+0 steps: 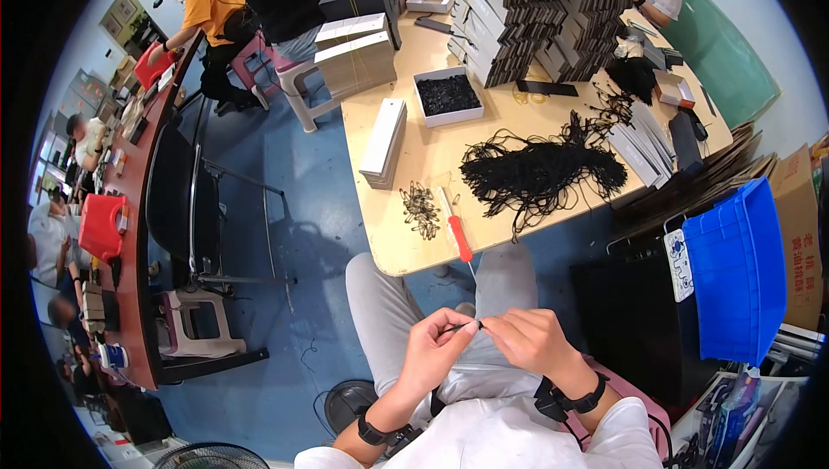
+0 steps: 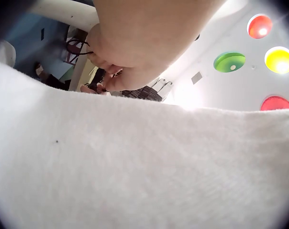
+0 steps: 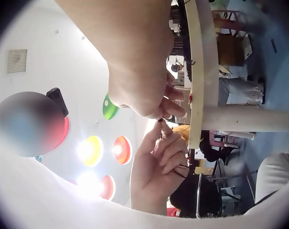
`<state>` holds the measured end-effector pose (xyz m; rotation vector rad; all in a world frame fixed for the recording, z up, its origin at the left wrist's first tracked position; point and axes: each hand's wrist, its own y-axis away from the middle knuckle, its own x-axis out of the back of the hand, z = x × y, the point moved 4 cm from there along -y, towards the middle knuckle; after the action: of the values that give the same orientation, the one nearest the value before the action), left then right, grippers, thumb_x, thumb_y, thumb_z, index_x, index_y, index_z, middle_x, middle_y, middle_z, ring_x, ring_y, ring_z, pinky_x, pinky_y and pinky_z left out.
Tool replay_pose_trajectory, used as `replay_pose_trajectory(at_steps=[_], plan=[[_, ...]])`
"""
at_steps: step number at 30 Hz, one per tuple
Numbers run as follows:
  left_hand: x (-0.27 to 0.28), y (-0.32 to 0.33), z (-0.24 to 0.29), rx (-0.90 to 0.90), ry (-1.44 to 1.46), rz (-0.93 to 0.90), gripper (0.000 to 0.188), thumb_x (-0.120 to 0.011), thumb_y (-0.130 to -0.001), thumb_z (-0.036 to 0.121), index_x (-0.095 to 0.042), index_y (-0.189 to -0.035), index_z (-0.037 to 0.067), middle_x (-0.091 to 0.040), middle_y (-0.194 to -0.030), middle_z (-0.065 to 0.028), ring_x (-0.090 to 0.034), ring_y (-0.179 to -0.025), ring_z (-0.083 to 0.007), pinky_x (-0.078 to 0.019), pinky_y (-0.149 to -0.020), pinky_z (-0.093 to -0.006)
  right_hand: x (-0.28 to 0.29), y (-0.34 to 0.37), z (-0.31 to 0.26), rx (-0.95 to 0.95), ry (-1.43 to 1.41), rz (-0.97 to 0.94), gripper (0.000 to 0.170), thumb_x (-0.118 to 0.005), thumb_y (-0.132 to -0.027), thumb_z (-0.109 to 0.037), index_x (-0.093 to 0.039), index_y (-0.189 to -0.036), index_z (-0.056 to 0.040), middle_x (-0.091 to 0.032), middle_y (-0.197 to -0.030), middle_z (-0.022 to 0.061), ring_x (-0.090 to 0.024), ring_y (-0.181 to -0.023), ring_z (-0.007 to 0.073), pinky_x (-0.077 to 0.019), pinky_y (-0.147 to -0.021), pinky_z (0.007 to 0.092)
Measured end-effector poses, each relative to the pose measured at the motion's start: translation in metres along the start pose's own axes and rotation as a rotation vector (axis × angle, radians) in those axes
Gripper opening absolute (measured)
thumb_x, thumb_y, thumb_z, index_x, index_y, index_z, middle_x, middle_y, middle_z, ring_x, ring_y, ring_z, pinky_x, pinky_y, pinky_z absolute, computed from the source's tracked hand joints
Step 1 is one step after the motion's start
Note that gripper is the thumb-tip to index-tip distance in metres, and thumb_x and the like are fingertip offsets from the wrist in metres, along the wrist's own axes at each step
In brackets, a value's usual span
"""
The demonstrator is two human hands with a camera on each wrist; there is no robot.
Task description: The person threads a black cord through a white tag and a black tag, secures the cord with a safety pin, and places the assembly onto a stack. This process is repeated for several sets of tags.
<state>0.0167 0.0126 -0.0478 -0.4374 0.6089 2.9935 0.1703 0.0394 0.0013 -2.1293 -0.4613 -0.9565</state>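
The left hand [image 1: 429,352] pinches a thin black cord [image 1: 480,325] between thumb and fingers. The right hand [image 1: 531,341] pinches the cord at the adjacent point, with the fingertips of both hands close together; the exact finger placement is too small to tell. Both hands are raised above the grey trousers [image 1: 377,296] of the seated person. Directly ahead of the hands, a tool with a red handle [image 1: 460,240] lies at the near edge of the table [image 1: 384,249], its metal shaft projecting past that edge toward the hands. Ahead and to the left of the tool is a pile of small loops [image 1: 420,210]; ahead and to the right is a heap of black cords [image 1: 544,167]. To the right of the right hand stands a blue crate [image 1: 734,270]. Farther ahead are a white box [image 1: 382,141], a tray of black pieces [image 1: 466,115] and, behind these, tall stacks of flat boxes [image 1: 553,15].
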Motion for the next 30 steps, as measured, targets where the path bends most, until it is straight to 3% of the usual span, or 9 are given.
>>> replay_pose_trajectory(at_steps=[8, 10, 13, 15, 17, 23, 28, 30], plan=[[-0.001, 0.001, -0.003, 0.005, 0.022, -0.013, 0.009, -0.064, -0.091, 0.006, -0.061, -0.095, -0.001, -0.057, -0.080, 0.0057, -0.045, -0.068, 0.0037, -0.0344, -0.057, -0.0125, -0.003, 0.004, 0.003, 0.048, 0.051, 0.009, 0.019, -0.069, -0.069, -0.004, -0.063, -0.086, -0.0028, -0.061, -0.069, 0.0024, -0.061, -0.060, 0.0157, -0.0489, -0.052, 0.0278], [-0.001, 0.001, -0.004, 0.033, -0.015, -0.030, 0.010, -0.063, -0.091, 0.005, -0.062, -0.096, -0.003, -0.063, -0.084, 0.0009, -0.053, -0.072, 0.0003, -0.0421, -0.062, -0.0136, -0.001, 0.003, 0.003, 0.049, 0.057, -0.004, 0.018, -0.069, -0.067, -0.004, -0.062, -0.084, -0.0034, -0.060, -0.068, 0.0023, -0.060, -0.059, 0.0156, -0.0487, -0.051, 0.0278], [-0.003, 0.003, 0.001, 0.023, -0.117, -0.052, 0.011, -0.063, -0.091, 0.005, -0.062, -0.098, -0.004, -0.061, -0.081, 0.0019, -0.051, -0.069, 0.0006, -0.0396, -0.060, -0.0136, 0.001, 0.001, 0.004, 0.032, 0.011, -0.011, 0.016, -0.068, -0.067, -0.003, -0.060, -0.080, -0.0041, -0.058, -0.064, 0.0028, -0.060, -0.056, 0.0166, -0.0483, -0.050, 0.0282], [-0.003, 0.004, 0.002, -0.015, -0.137, -0.048, 0.011, -0.064, -0.091, 0.006, -0.064, -0.098, -0.003, -0.056, -0.076, 0.0048, -0.046, -0.067, 0.0016, -0.0359, -0.057, -0.0137, 0.001, 0.000, 0.005, 0.022, -0.064, 0.070, 0.016, -0.066, -0.061, 0.000, -0.063, -0.076, -0.0045, -0.057, -0.059, 0.0041, -0.056, -0.049, 0.0198, -0.0448, -0.045, 0.0289], [-0.003, 0.004, 0.002, -0.052, -0.156, -0.043, 0.011, -0.065, -0.091, 0.007, -0.065, -0.098, -0.002, -0.051, -0.072, 0.0078, -0.041, -0.064, 0.0026, -0.0322, -0.054, -0.0137, 0.001, 0.000, 0.006, 0.019, -0.074, 0.078, 0.016, -0.067, -0.062, 0.000, -0.063, -0.076, -0.0043, -0.056, -0.059, 0.0042, -0.056, -0.048, 0.0201, -0.0446, -0.044, 0.0291], [-0.006, 0.006, 0.008, -0.127, -0.141, -0.031, 0.012, -0.065, -0.090, 0.006, -0.067, -0.100, -0.002, -0.058, -0.076, 0.0050, -0.045, -0.065, 0.0016, -0.0330, -0.054, -0.0142, 0.001, 0.002, 0.009, -0.010, -0.160, 0.114, 0.018, -0.067, -0.064, 0.002, -0.063, -0.080, -0.0038, -0.056, -0.059, 0.0052, -0.056, -0.049, 0.0216, -0.0444, -0.045, 0.0300], [-0.001, 0.005, 0.003, -0.012, -0.031, -0.083, 0.013, -0.065, -0.091, 0.006, -0.066, -0.101, -0.003, -0.061, -0.081, 0.0031, -0.047, -0.069, 0.0021, -0.0354, -0.056, -0.0135, -0.002, 0.009, 0.013, -0.056, -0.272, 0.094, 0.018, -0.064, -0.066, 0.005, -0.064, -0.082, -0.0031, -0.060, -0.063, 0.0068, -0.058, -0.050, 0.0210, -0.0445, -0.046, 0.0289], [0.000, 0.004, 0.002, 0.001, -0.006, -0.082, 0.013, -0.064, -0.091, 0.006, -0.066, -0.100, -0.003, -0.061, -0.081, 0.0033, -0.047, -0.069, 0.0024, -0.0346, -0.056, -0.0131, 0.000, 0.010, 0.016, -0.178, -0.386, 0.064, 0.021, -0.072, -0.073, -0.002, -0.066, -0.092, -0.0019, -0.065, -0.071, 0.0074, -0.063, -0.058, 0.0221, -0.0492, -0.052, 0.0305]])
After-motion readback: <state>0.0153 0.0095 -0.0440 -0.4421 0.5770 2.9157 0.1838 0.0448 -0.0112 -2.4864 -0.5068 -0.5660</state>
